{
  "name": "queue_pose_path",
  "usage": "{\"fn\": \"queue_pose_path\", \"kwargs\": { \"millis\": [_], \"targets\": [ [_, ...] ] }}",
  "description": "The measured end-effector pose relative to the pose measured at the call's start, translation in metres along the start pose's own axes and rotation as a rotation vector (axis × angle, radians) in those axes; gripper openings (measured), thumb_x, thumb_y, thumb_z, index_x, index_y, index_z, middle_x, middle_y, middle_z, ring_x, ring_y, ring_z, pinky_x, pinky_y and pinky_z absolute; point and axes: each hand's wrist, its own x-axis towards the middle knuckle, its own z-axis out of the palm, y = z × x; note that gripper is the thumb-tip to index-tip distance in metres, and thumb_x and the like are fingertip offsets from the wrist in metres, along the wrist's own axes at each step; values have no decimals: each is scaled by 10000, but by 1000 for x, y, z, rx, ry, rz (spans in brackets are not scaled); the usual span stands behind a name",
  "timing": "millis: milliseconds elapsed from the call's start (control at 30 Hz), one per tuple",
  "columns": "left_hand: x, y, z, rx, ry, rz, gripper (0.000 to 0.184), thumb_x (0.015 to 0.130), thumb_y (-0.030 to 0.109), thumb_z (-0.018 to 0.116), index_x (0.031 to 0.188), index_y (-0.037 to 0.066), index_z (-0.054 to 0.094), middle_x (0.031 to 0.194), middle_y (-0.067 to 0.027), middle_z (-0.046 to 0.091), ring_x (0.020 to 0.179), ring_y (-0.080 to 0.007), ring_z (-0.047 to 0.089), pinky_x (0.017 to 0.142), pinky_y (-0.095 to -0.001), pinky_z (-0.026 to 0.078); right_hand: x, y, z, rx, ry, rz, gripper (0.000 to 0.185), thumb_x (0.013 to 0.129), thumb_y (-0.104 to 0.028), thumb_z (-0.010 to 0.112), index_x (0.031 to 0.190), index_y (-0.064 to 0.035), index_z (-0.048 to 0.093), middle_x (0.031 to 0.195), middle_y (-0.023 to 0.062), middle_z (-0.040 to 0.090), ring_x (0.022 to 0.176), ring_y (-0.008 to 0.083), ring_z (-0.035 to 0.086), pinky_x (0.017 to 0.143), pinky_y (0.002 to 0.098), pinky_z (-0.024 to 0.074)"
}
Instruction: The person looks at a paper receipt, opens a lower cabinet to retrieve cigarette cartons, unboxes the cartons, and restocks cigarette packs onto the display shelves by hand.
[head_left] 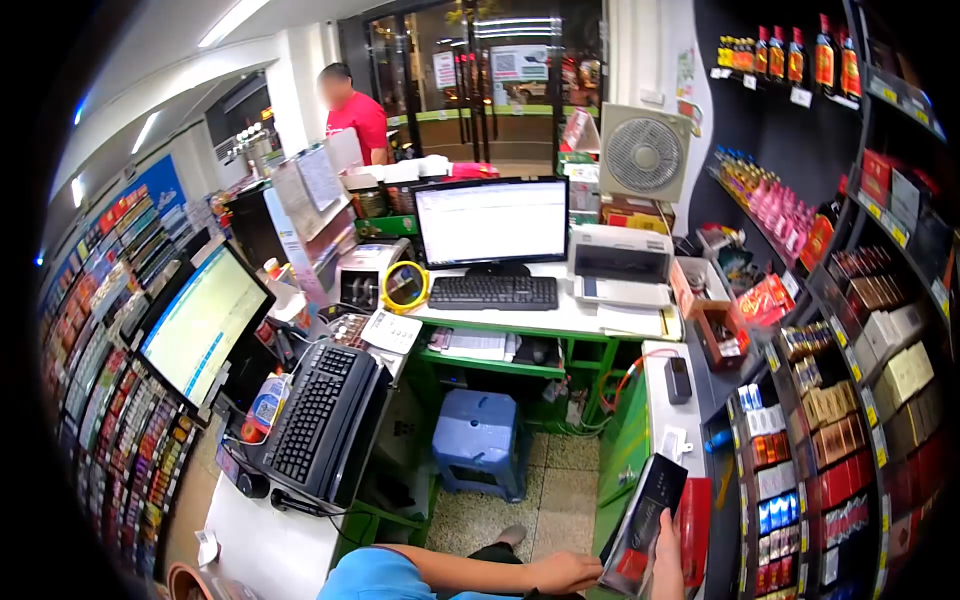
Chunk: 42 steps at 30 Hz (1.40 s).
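A long dark box [650, 500] with light script lettering and a red patch at its lower end is held tilted at the lower right. My right hand [667, 562] grips it along the right side, the thumb lying up its edge. At the box's lower left edge is my left hand [566, 572], its fingers curled closed against it; the fingertips are partly hidden. A red box [695, 530] lies just right of my right hand, on the white side counter [660, 400]. Farther up that counter stands a small black device [677, 380].
A blue stool [477, 440] stands on the tiled floor ahead. Monitors [492, 222], keyboards [494, 292] and a printer [620, 262] occupy the counters. Shelves of packets and bottles [776, 210] rise close on my right. A person in a red shirt [358, 122] stands beyond the counter.
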Motion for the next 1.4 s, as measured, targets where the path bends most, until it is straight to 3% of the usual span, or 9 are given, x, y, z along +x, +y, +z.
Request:
{"fn": "queue_pose_path", "kwargs": {
  "millis": [233,433,667,733,833,933,1000,1233,1400],
  "targets": [
    [6,-13,3,240,54,88,186,726,137,550,867,56,460,788,-127,510,700,-312,553,583,-383,469,52,26,-13,294,-54,120,344,800,-304,624,1014,-40,573,914,54,611,776,163,586,711,281,472],
    [25,-13,30,173,231,10,130,738,107,593,720,46,479,673,-107,517,558,-281,551,488,-369,452,69,12,-28,-117,34,93,389,841,-360,569,952,12,591,759,-21,535,672,80,458,600,222,368],
    [43,-37,81,134,211,5,126,717,122,596,703,70,482,626,-79,502,526,-271,543,460,-366,451,93,22,-66,-272,115,61,495,843,-391,562,1098,31,533,984,63,581,858,118,519,763,256,409],
    [40,-6,87,69,136,251,124,696,117,599,668,85,482,597,-72,487,506,-251,541,440,-363,438,113,27,-80,-100,366,107,555,841,-441,540,1120,37,507,998,70,578,874,151,536,790,283,417],
    [46,-9,88,-37,75,251,150,728,140,589,692,59,469,641,-90,499,522,-257,546,464,-337,451,116,6,-83,236,262,271,649,839,-505,495,1192,37,447,1174,87,522,1052,197,497,933,318,358],
    [49,-43,80,-308,319,-379,160,746,122,630,810,26,519,783,-111,559,559,-226,560,511,-275,470,102,6,-86,83,124,320,635,839,-499,499,1207,16,452,1197,82,513,1077,188,482,939,304,347],
    [57,-40,54,-599,502,-448,243,741,20,641,949,18,516,961,-96,553,732,-174,587,617,-259,499,92,9,-79,57,129,307,614,839,-492,504,1197,6,468,1199,78,512,1071,180,484,931,295,350],
    [62,-25,40,-1270,345,-372,492,756,-61,616,1194,1,400,1135,-69,442,1038,-172,504,868,-295,445,74,37,-54,556,-24,369,491,878,-485,423,1161,-91,499,1098,62,565,985,185,527,861,332,422],
    [66,-6,23,-908,478,-292,403,737,-22,649,1101,-9,476,1067,-69,449,979,-155,501,883,-310,437,62,50,-25,727,-302,298,446,895,-355,458,1167,-3,441,916,79,562,815,172,562,643,305,482]
  ]
}}
